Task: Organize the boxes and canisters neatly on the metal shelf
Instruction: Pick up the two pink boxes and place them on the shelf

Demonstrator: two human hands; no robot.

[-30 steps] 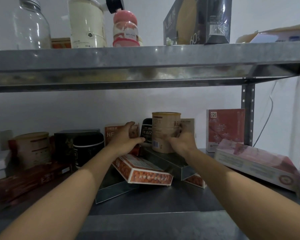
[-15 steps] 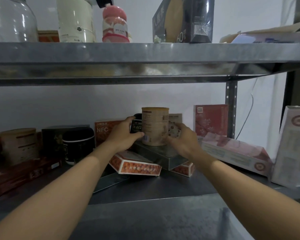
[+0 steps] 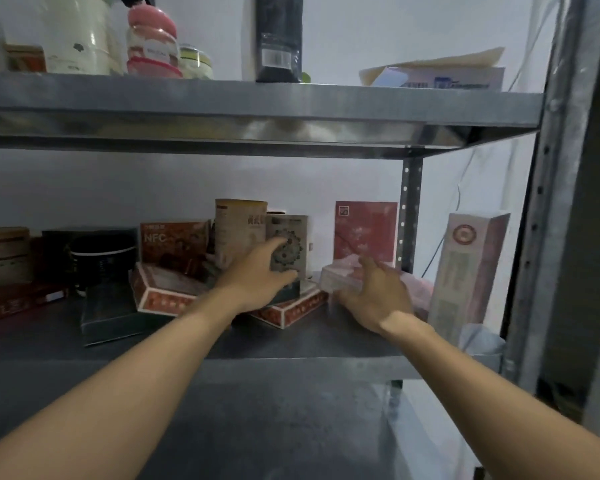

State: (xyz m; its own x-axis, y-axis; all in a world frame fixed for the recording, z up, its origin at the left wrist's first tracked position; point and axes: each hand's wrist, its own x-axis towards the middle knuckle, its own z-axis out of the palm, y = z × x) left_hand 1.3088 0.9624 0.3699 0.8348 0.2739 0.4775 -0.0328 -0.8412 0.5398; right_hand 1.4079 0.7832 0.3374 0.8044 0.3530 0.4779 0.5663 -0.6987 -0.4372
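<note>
On the middle metal shelf [image 3: 291, 341], a tan canister [image 3: 239, 230] stands upright on a pile of flat boxes. Beside it on the right is a grey patterned box [image 3: 291, 244]. My left hand [image 3: 257, 278] grips that box at its lower left, index finger on its face and thumb under it. My right hand [image 3: 374, 296] is spread open over the near end of a flat pink box [image 3: 336, 280], touching or just above it; blur hides which. An orange NFC box [image 3: 174, 240] leans behind the pile.
Two red-and-white flat boxes [image 3: 160, 296] [image 3: 291, 311] and a dark green box [image 3: 108, 317] lie askew underneath. A black canister [image 3: 101, 258] and another tan canister [image 3: 2, 254] stand left. A pink box [image 3: 364, 233] and a tall pink box [image 3: 468, 268] stand right, by the shelf post [image 3: 409, 216]. Jars crowd the upper shelf [image 3: 257, 98].
Both hands have let go of the tan canister. My left hand moved right onto the grey patterned box, and my right hand moved right to the flat pink box. The view shifted right.
</note>
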